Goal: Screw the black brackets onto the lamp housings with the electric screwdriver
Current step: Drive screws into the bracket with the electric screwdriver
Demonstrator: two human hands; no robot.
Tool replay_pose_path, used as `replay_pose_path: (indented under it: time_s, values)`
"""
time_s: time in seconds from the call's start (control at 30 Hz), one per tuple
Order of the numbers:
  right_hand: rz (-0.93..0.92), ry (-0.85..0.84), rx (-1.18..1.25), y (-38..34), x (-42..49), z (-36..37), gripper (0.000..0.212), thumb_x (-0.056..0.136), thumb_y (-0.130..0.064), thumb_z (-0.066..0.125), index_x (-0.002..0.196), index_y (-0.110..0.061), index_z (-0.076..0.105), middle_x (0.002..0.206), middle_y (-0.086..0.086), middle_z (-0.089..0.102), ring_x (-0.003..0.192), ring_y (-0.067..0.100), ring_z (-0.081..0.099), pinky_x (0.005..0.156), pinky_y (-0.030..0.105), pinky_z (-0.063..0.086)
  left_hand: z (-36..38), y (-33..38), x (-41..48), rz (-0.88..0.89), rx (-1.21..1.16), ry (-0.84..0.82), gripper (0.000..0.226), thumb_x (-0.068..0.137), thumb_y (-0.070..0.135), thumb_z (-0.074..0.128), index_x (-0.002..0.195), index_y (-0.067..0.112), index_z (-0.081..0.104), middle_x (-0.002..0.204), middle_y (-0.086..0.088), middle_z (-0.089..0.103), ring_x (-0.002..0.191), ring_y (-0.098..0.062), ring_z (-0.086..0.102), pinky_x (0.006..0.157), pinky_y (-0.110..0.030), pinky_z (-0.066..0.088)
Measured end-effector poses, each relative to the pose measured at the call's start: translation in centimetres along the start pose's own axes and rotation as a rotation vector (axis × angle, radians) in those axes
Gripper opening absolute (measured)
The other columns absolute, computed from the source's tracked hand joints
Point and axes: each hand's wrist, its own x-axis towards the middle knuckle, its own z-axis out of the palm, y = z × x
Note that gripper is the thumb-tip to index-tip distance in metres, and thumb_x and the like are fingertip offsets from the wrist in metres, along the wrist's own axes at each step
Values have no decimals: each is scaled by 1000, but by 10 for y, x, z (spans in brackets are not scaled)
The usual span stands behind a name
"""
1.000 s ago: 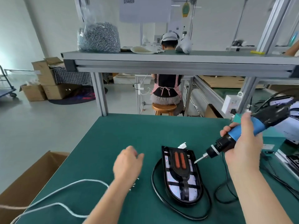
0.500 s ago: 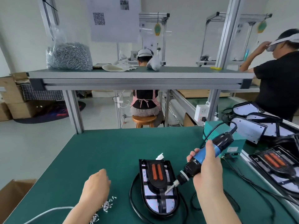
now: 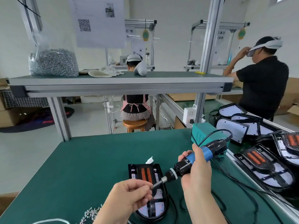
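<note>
Lower centre of frame: my left hand (image 3: 129,198) pinches at the bit (image 3: 157,185) of the electric screwdriver (image 3: 182,166) gripped in my right hand (image 3: 196,173), loading a screw, I judge, though my fingers (image 3: 142,188) hide it. Next: tip down onto the black bracket (image 3: 138,173) on the lamp housing (image 3: 160,198) below, partly covered.

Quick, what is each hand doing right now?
Left hand: fingers curled at the bit tip; contents cannot be told.
Right hand: holding the electric screwdriver.
</note>
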Motion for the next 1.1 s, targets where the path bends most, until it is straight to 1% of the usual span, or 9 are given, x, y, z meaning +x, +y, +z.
replay_pose_path:
  time_s: [0.17, 0.3, 0.37, 0.47, 0.57, 0.7, 0.8, 0.93, 1.1]
  values:
    - [-8, -4, -4, 0, -2, -2, 18, 94, -11, 69, 96, -13, 51, 68, 3, 53, 53, 14, 56, 49, 26, 50, 5, 0, -4, 24, 37, 1, 13, 84, -10, 70, 78, -1, 78, 77, -24, 72, 62, -22, 69, 55, -23, 56]
    - [-2, -7, -19, 5, -5, -3, 20, 94, -11, 69, 97, -13, 50, 69, 4, 53, 53, 14, 56, 50, 26, 51, 4, 0, -6, 71, 115, 15, 5, 83, -9, 72, 85, -5, 73, 77, -25, 72, 63, -22, 69, 57, -24, 56]
    - [-6, -17, -36, 7, -5, -3, 20, 94, -11, 68, 99, -13, 50, 69, 4, 53, 53, 14, 55, 49, 26, 50, 2, 1, -7, 121, 226, 18, 5, 83, -7, 72, 85, -3, 73, 75, -22, 73, 63, -21, 70, 59, -23, 56]
    - [-22, -35, -78, 9, -7, -1, 19, 94, -12, 68, 102, -13, 51, 67, 2, 53, 54, 14, 55, 50, 27, 50, 1, 3, -9, 189, 427, 11, 10, 83, -5, 72, 81, 5, 74, 69, -13, 72, 64, -20, 72, 61, -22, 55]
    - [-20, -33, -54, 6, -7, 2, 18, 94, -11, 68, 101, -13, 52, 66, 1, 53, 52, 14, 55, 49, 26, 49, -1, 8, -11, 231, 525, -12, 14, 83, -3, 71, 84, 10, 74, 71, -10, 73, 66, -19, 72, 62, -22, 55]
    - [-13, -45, -24, 0, -7, 7, 19, 93, -11, 69, 104, -13, 52, 64, 0, 55, 52, 13, 55, 49, 26, 50, 1, 10, -14, 273, 545, -14, 16, 82, -2, 72, 89, 12, 73, 74, -9, 73, 68, -20, 73, 64, -23, 55]
    - [-19, -72, -51, 3, -10, 9, 18, 93, -11, 68, 102, -14, 52, 63, -2, 55, 51, 13, 55, 50, 26, 51, 5, 10, -14, 304, 557, -4, 17, 82, -3, 71, 88, 13, 73, 73, -8, 73, 70, -21, 73, 68, -26, 59]
    - [-45, -81, -76, 1, -11, 10, 21, 93, -12, 68, 106, -14, 51, 64, -1, 55, 53, 14, 55, 52, 27, 50, 6, 9, -15, 335, 592, 3, 18, 83, -1, 71, 87, 16, 73, 74, -5, 73, 73, -24, 73, 74, -31, 61]
    - [-42, -101, -83, -1, -13, 10, 21, 92, -13, 69, 105, -15, 52, 66, -1, 55, 55, 13, 56, 54, 27, 51, 3, 9, -18, 347, 578, 29, 16, 84, -2, 70, 89, 14, 72, 80, -11, 73, 73, -24, 72, 76, -34, 61]
